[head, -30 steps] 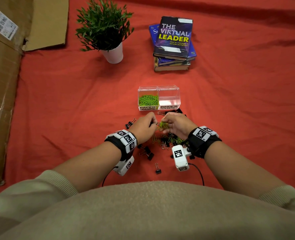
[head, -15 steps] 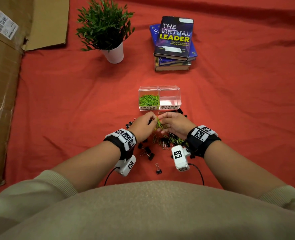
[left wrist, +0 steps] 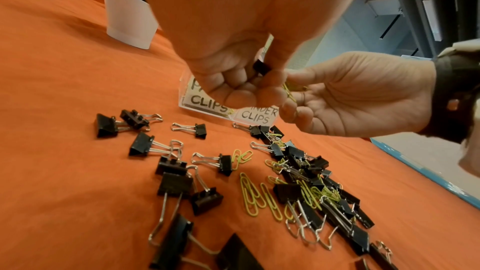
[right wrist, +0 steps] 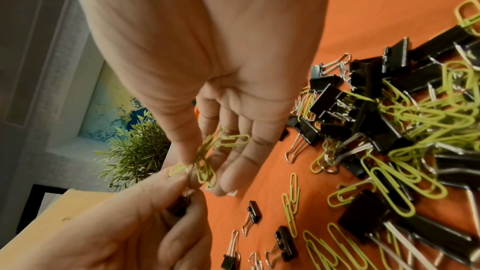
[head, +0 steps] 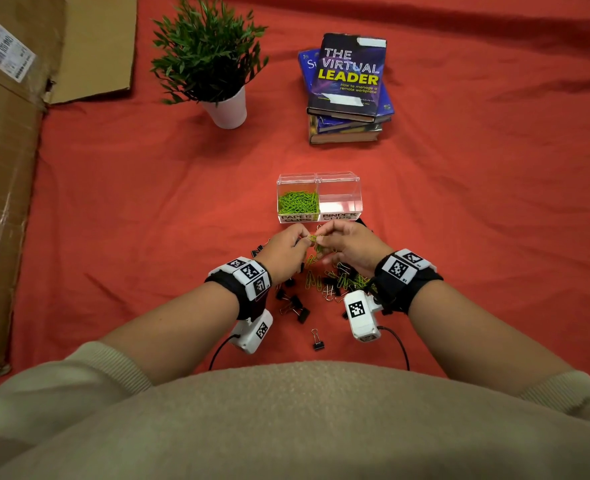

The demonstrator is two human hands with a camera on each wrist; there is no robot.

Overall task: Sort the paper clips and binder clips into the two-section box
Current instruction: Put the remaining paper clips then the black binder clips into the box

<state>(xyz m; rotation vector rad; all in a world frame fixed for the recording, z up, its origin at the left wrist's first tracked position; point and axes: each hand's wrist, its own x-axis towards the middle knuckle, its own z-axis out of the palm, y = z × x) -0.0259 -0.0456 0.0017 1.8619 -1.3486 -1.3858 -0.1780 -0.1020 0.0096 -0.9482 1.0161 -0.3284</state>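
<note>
The clear two-section box stands on the red cloth. Its left section, labelled paper clips, holds green paper clips; the right section, labelled binder clips, looks empty. Just in front of it my two hands meet above the mixed pile of black binder clips and green paper clips. My left hand curls round a small black binder clip. My right hand pinches a tangled bunch of green paper clips between thumb and forefinger, its other fingers loose. The bunch touches my left fingertips.
Loose binder clips lie left of the pile, and one lies nearer my body. A potted plant and a stack of books stand behind the box. Flattened cardboard covers the left edge.
Both hands have lifted slightly and shifted toward the box, still joined at the tangled clips. The pile and the box have not moved.
</note>
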